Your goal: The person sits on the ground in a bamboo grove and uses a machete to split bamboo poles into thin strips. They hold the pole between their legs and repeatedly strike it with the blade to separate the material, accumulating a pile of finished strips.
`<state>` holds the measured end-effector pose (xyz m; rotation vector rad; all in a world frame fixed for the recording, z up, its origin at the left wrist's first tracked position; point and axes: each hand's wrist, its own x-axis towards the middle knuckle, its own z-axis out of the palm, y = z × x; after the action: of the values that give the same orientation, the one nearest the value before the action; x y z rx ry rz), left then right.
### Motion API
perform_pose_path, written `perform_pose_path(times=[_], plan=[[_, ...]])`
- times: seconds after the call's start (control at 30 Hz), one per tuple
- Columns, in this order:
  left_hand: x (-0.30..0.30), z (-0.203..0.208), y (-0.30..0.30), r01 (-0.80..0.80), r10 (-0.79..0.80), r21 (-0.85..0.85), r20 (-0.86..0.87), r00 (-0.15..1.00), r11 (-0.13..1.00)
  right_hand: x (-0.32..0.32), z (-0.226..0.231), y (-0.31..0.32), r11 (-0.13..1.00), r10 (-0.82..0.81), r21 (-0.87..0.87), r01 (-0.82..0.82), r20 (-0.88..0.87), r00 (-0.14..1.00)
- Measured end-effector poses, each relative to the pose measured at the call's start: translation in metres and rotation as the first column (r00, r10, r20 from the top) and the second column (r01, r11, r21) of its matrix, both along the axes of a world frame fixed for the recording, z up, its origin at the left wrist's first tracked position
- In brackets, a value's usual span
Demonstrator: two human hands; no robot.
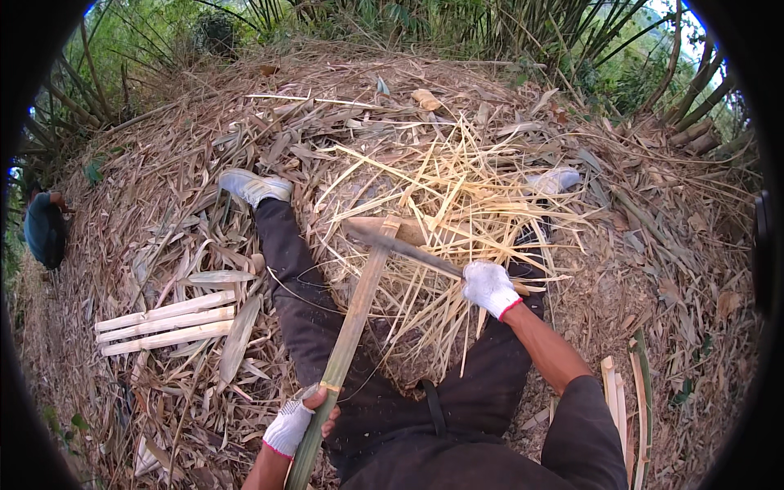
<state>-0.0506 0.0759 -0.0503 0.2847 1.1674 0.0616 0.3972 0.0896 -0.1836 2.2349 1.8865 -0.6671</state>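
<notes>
"Dark trousers (371, 420) fill the foreground, legs spread apart. How do you read each grip from your station?"

"On my remote feed, the left grip (296, 423), in a white glove with bare fingertips showing, is curled around a long greenish bamboo strip (351, 339) near its lower end. I see the right grip (488, 287), also gloved in white with a red cuff edge, as a fist closed on the handle (524, 287) of a long, dark blade (420, 259)."

"And the surface and surroundings?"

"Ground (596, 269) strewn with dry leaves and stalks carries everything. Thin yellow shavings (457, 196) lie in a heap between the light-coloured shoes (255, 186). Three pale split lengths (167, 322) lie side by side left of the left leg; further split pieces (610, 384) lie beside the right sleeve (584, 433). Green bamboo stems (702, 90) stand along the far edge."

"Where does the strip lie relative to the two grips?"

"It runs forward and slightly rightward from the left grip, its far end overlapping a wooden block (412, 232) in my view. From the right grip, which is apart from the strip and to its right, the blade extends leftward and crosses the strip near that end; whether its edge bites in, I cannot tell."
</notes>
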Motion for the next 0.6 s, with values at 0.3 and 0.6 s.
perform_pose_path(times=[0.3, 0.6], plan=[[-0.009, -0.010, -0.002, -0.060, 0.068, -0.076, 0.115, 0.991, 0.995, 0.000, 0.007, -0.004, 0.992, 0.123, 0.013, -0.123, 0.000, 0.992], [0.005, 0.001, -0.007, 0.037, -0.038, 0.068, 0.005, 0.999, 0.997, -0.006, 0.010, -0.006, 0.975, 0.219, 0.031, -0.219, 0.009, 0.976]])
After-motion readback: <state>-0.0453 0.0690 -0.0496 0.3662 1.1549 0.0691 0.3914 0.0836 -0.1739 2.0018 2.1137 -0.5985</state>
